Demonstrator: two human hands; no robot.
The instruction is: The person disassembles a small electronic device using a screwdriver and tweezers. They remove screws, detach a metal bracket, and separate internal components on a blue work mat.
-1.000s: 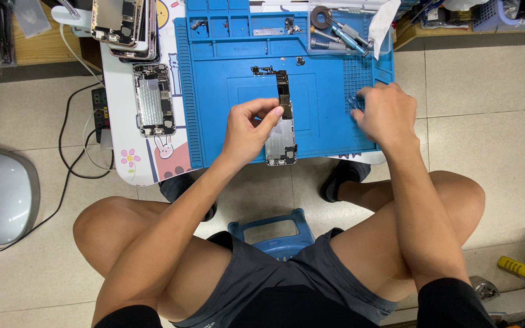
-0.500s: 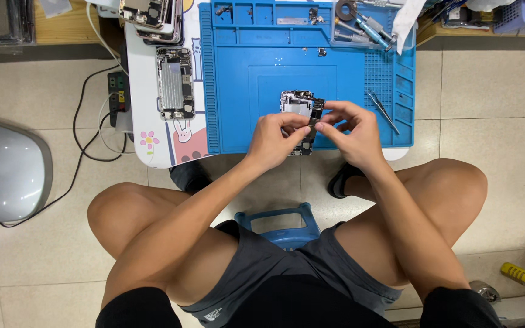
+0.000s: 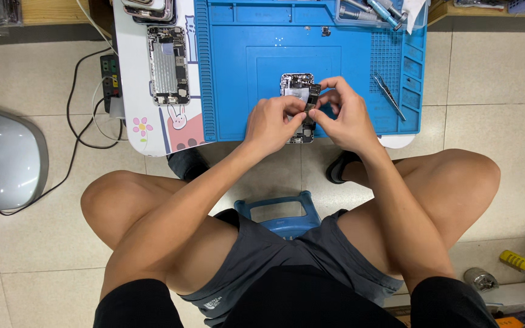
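Head view, landmark: blue repair mat (image 3: 256,73).

- Opened phone body (image 3: 299,104): lies on the mat's central panel, toward its near edge; long axis runs away from the person, straight up the picture. Both hands meet over its lower half.
- Left hand (image 3: 271,121): comes in from the phone's left, grip closed, fingertips pinched on a small dark part (image 3: 312,102) at the phone's right edge.
- Right hand (image 3: 346,115): comes in from the right, grip closed on the same part, thumb and forefinger touching it. Both hands are equally near; which bears the load I cannot tell.
- Tweezers (image 3: 389,94): on the mat, right of the right hand, apart from it.
- Second opened phone (image 3: 166,64): left of the mat, on the white worktop (image 3: 133,91).
- Tools in the mat's far right tray: too small to sort.
- Floor: pale tiles; blue stool (image 3: 279,212) under the person; grey rounded casing (image 3: 1,158) well left.
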